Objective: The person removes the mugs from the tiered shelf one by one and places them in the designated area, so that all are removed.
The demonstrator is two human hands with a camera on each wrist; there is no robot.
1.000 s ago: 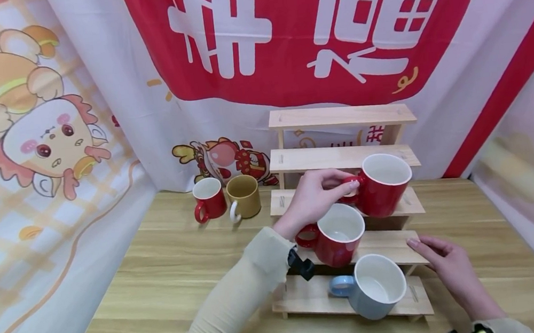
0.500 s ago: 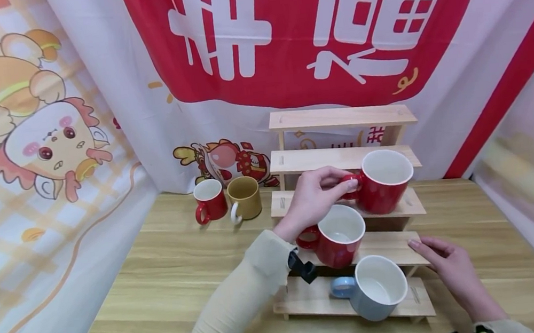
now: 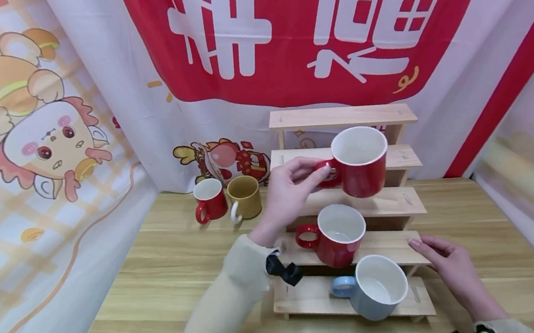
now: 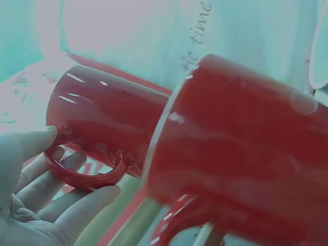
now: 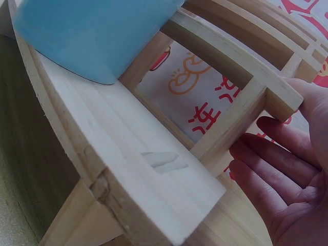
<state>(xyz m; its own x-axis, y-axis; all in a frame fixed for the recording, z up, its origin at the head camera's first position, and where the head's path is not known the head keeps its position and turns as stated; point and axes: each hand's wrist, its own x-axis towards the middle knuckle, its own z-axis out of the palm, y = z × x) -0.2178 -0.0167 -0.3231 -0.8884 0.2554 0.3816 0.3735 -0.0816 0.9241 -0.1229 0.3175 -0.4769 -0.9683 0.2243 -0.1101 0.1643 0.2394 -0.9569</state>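
Note:
My left hand [image 3: 293,189] pinches the handle of a large red mug [image 3: 363,178] with a white inside, held upright in front of the upper boards of a stepped wooden shelf [image 3: 341,116]. In the left wrist view thumb and fingers lie around that mug's [image 4: 107,110] handle. A second red mug [image 3: 335,251] stands below on the second step from the bottom, its handle to the left. The lowest step carries a light blue mug [image 3: 372,306]. At the right end of the second step, my right hand [image 3: 453,272] grips the board, thumb on top and fingers below.
Left of the shelf, a small red mug [image 3: 215,206] and a mustard mug [image 3: 246,203] with a white handle stand on the wooden table [image 3: 162,284]. Printed cloth [image 3: 222,106] hangs close behind the shelf and along both sides.
My left hand has moved the large red mug up and to the left, off the third step's right side. My right hand stays on the board; the other mugs have not moved.

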